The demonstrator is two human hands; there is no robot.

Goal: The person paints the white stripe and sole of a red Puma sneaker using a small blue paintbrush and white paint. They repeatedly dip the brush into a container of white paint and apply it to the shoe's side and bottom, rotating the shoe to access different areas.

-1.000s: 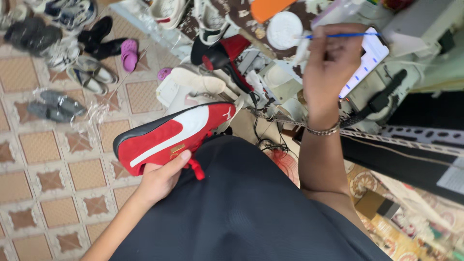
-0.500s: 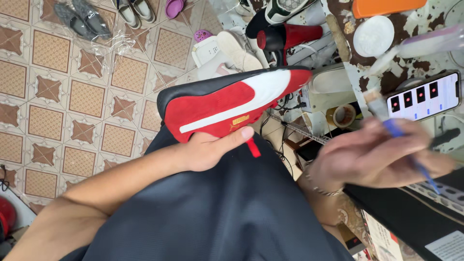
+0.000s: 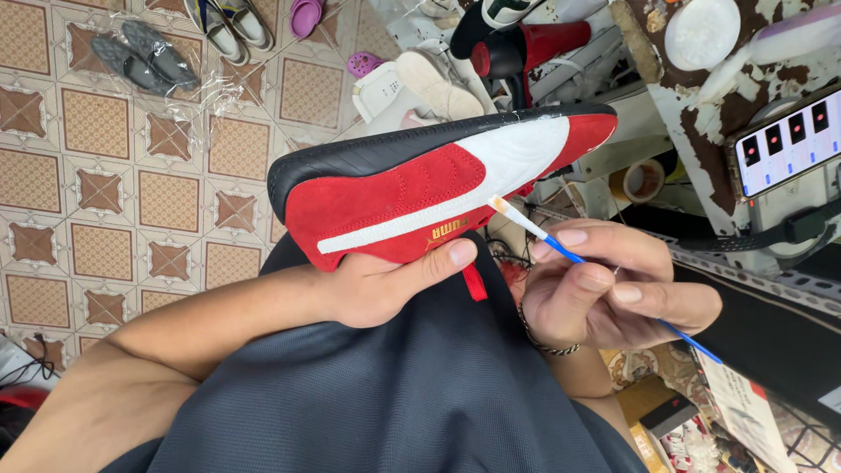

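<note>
Gripping a red suede sneaker point(image 3: 412, 197) sideways above the lap, left hand point(image 3: 381, 285) clasps its underside, while right hand point(image 3: 604, 293) pinches a blue-handled brush point(image 3: 561, 250), bristles touching the white stripe.

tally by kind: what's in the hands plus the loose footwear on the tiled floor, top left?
Red shoe in left hand: 1
Blue-handled brush in right hand: 1
Grey shoes, bagged: 2
Pale loafers: 2
Purple sandal: 1
Total: 7
</note>
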